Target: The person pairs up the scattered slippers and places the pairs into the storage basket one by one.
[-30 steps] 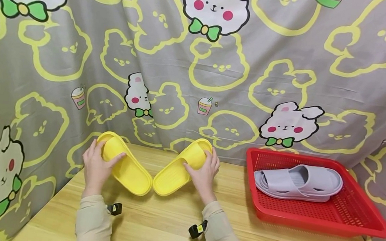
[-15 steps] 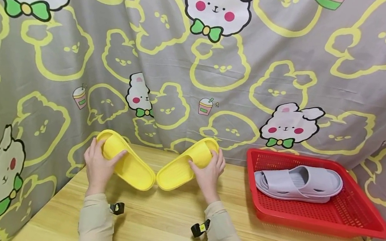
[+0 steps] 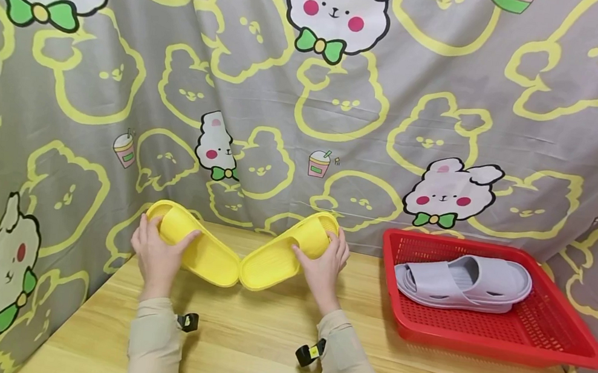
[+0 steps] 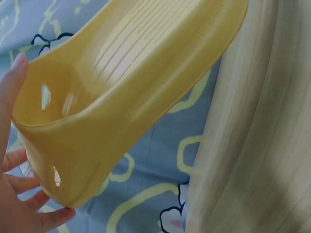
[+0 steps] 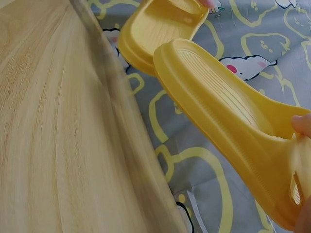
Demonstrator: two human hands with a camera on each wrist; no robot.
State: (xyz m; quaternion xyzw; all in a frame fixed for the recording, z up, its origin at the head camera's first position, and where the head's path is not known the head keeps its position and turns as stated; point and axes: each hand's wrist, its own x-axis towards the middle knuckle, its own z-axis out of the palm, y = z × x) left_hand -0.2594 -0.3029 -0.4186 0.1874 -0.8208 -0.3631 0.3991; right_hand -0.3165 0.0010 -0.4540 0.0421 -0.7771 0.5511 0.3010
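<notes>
In the head view my left hand (image 3: 158,257) grips a yellow slipper (image 3: 210,260) by its strap end, thumb at the strap opening and fingers round the outer side. My right hand (image 3: 323,271) holds the matching yellow slipper (image 3: 267,266) the same way. Their heel ends meet in the middle, and the pair forms a V with toes pointing outward. The left wrist view shows the left slipper (image 4: 146,92) close up, fingertips (image 4: 54,218) along its side. Seen from the right wrist, the right slipper's heel (image 5: 182,63) overlaps the other slipper (image 5: 155,36).
A red plastic basket (image 3: 484,347) stands on the right of the wooden table (image 3: 243,351), with grey slippers (image 3: 466,283) lying in it. A cartoon-print curtain (image 3: 264,98) hangs behind the table and along both sides.
The heel ends of both yellow slippers have risen in the view while staying together. My right hand has shifted slightly right and my left wrist has moved a little inward. The basket stays put.
</notes>
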